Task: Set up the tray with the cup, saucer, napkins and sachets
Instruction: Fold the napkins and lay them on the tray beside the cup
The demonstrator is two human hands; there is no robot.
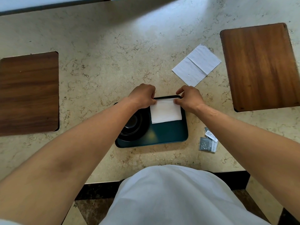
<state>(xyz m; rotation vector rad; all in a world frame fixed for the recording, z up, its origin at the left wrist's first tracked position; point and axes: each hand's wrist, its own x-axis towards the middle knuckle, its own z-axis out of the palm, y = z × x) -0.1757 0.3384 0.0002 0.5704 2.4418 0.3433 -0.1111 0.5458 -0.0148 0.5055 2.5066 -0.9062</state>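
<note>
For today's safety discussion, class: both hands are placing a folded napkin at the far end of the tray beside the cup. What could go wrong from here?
1. The left hand works right above the cup; a bump might shift it on its saucer.
2. The right forearm passes just over the sachets beside the tray and could sweep them away.
3. The second napkin lies loose on the counter and might get forgotten.
</note>
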